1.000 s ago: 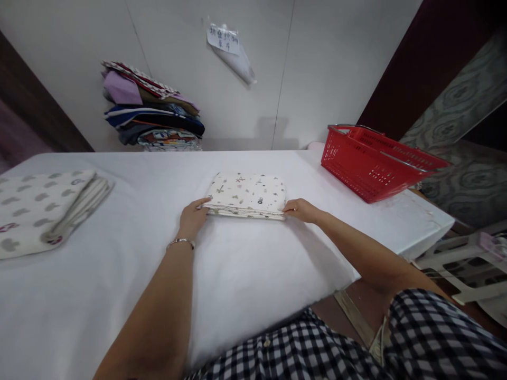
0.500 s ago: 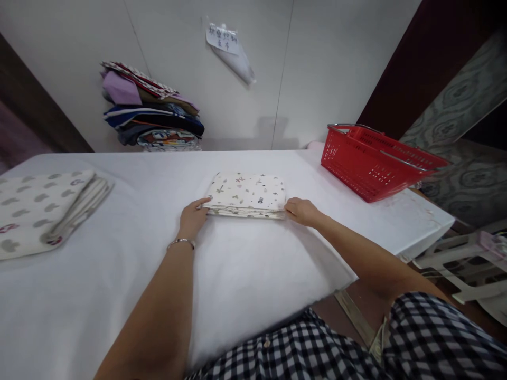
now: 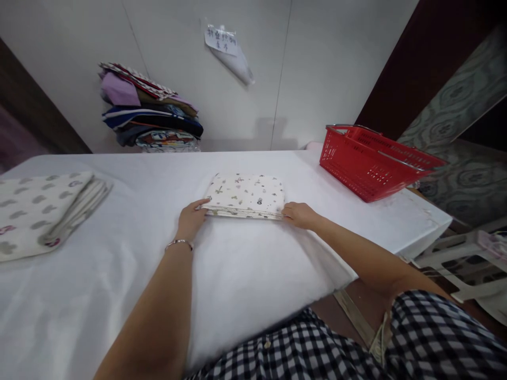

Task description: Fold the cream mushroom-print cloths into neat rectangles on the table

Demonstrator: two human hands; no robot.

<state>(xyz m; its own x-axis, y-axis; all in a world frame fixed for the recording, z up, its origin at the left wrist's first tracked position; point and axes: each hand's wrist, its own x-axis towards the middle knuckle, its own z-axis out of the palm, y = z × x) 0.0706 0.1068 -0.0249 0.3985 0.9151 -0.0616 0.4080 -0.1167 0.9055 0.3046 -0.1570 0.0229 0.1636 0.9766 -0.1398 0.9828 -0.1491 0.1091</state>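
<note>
A white cloth with small printed figures (image 3: 245, 192) lies folded in layers on the white-covered table (image 3: 253, 264). Its near left corner is pinched by my left hand (image 3: 192, 215), which wears a bracelet at the wrist. At the near right corner, my right hand (image 3: 298, 214) grips the layered edge. Further left on the table is another folded cloth with grey leaf-like shapes (image 3: 35, 211), touched by neither hand.
A red basket (image 3: 372, 163) stands at the table's back right. Stacked folded fabrics (image 3: 154, 113) sit beyond the back edge, against the wall. A paper note (image 3: 222, 41) hangs on the wall. White plastic stools (image 3: 463, 264) are at the right.
My right hand has shifted slightly left and down at the cloth's near right corner. My left hand still holds the other corner.
</note>
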